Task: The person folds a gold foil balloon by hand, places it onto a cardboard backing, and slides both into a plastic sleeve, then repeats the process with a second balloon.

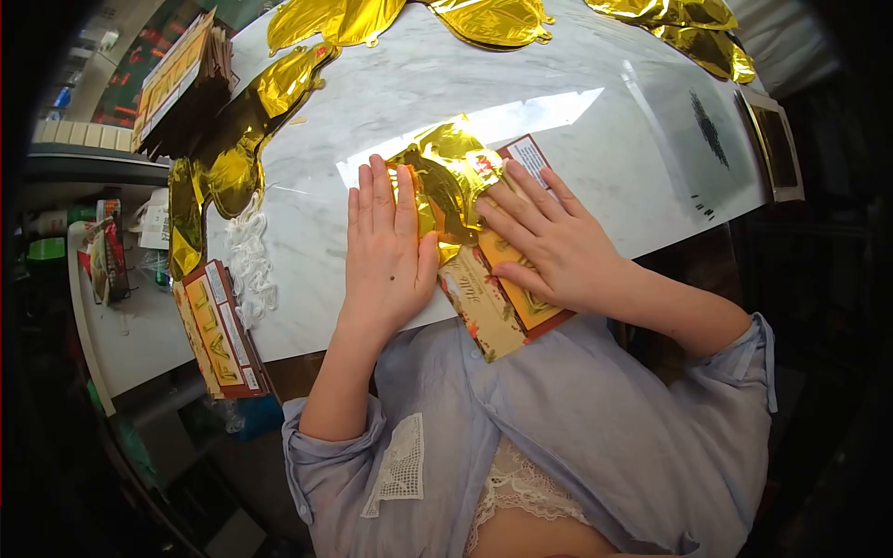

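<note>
A crumpled gold foil piece lies on the table between my hands, with a small red-and-white mark near its right end. My left hand is flat, fingers stretched out, against the foil's left side. My right hand lies spread, its fingertips at the foil's right edge and its palm over a printed card packet. The packet sticks out past the table's near edge, and its upper part is partly hidden by the foil and my right hand. Neither hand is wrapped round anything.
More gold foil pieces line the left and far sides of the marble-patterned table. White strings lie at left, beside a stack of "FALL" packets. Another packet stack stands far left, a dark-faced box at right.
</note>
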A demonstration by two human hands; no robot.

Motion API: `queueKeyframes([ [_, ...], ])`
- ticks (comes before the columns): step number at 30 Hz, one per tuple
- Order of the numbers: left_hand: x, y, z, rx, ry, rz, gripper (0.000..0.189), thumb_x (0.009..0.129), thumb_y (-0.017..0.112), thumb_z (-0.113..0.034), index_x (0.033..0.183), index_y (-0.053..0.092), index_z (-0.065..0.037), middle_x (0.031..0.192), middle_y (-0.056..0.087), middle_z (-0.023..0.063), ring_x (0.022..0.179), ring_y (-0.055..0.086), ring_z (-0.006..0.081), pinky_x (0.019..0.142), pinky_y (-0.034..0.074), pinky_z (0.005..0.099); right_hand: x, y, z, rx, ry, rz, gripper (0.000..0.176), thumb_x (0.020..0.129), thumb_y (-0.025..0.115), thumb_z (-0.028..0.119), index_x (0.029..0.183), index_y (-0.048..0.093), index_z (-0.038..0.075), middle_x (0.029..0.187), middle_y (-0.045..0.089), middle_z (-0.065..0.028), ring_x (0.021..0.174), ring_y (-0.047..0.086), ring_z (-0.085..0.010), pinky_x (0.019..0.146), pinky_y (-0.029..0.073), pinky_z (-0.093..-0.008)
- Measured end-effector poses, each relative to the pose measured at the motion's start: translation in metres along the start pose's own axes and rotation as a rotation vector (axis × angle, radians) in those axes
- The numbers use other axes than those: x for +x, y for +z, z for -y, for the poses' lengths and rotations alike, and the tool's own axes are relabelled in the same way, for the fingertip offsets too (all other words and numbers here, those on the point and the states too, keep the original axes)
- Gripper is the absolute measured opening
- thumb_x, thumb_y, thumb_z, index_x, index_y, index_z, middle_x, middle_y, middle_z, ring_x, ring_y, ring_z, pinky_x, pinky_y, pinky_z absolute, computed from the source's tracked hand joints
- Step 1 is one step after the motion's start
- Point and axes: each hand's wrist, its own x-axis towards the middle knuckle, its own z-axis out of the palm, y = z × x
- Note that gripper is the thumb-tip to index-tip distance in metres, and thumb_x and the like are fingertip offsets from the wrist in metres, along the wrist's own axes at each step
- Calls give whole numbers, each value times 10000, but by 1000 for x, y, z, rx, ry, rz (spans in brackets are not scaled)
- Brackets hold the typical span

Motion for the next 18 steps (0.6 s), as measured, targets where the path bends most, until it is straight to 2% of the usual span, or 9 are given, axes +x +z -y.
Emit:
queueKeyframes([
  [3,0,-1,0,6,-1,4,780,985,519,-186,1671,221,36,1735,140,320,1617,139,478,1308,111,558,-25,-24,-20,53,8,149,644,1077,511,481,1642,417,187,1722,345,-92,1626,219,-323,1318,133,-516],
  [5,0,0,0,7,-3,8,780,985,519,-186,1671,222,36,1734,142,320,1617,140,479,1308,111,559,-32,-40,-45,57,55,194,594,1096,487,421,1632,428,171,1726,338,-95,1626,221,-327,1321,128,-517],
  [7,0,0,1,6,1,0,781,983,521,-184,1671,223,34,1732,150,320,1615,146,479,1306,116,562,-32,-53,-75,126,87,177,554,1100,475,358,1611,446,145,1728,334,-101,1621,229,-342,1322,132,-522],
  [9,-1,1,1,8,6,-4,778,983,522,-184,1670,227,35,1731,154,320,1614,151,480,1305,121,563,-25,-57,-89,56,138,111,546,1098,482,327,1592,450,97,1721,340,-127,1617,232,-358,1323,138,-523],
  [10,0,1,1,13,8,-8,775,983,522,-183,1668,232,36,1730,159,320,1612,157,481,1303,126,564,-20,-57,-84,-39,155,31,566,1081,518,299,1587,438,60,1706,357,-155,1604,260,-375,1321,158,-519],
  [12,0,0,0,23,7,-7,772,985,527,-189,1666,239,35,1729,163,319,1609,164,481,1302,134,564,-4,-61,-61,22,37,-38,622,1051,590,316,1587,429,45,1690,373,-174,1594,284,-380,1313,193,-519],
  [14,0,-2,-1,35,5,-5,769,988,531,-195,1665,247,35,1728,168,319,1607,170,482,1301,142,564,12,-53,-24,178,-116,-41,682,1010,661,345,1583,438,47,1673,397,-169,1582,315,-363,1302,233,-511],
  [16,1,-4,-1,35,15,-7,778,977,577,-257,1632,305,64,1700,211,342,1590,204,497,1285,179,587,21,-27,5,208,-252,-33,759,964,716,397,1575,445,39,1648,427,-165,1558,363,-349,1292,262,-504],
  [18,1,-7,-3,31,7,-2,767,980,574,-254,1627,313,66,1692,223,347,1583,218,499,1281,189,588,24,-6,22,213,-257,-32,804,926,747,429,1563,458,33,1623,452,-161,1540,392,-337,1286,276,-498],
])
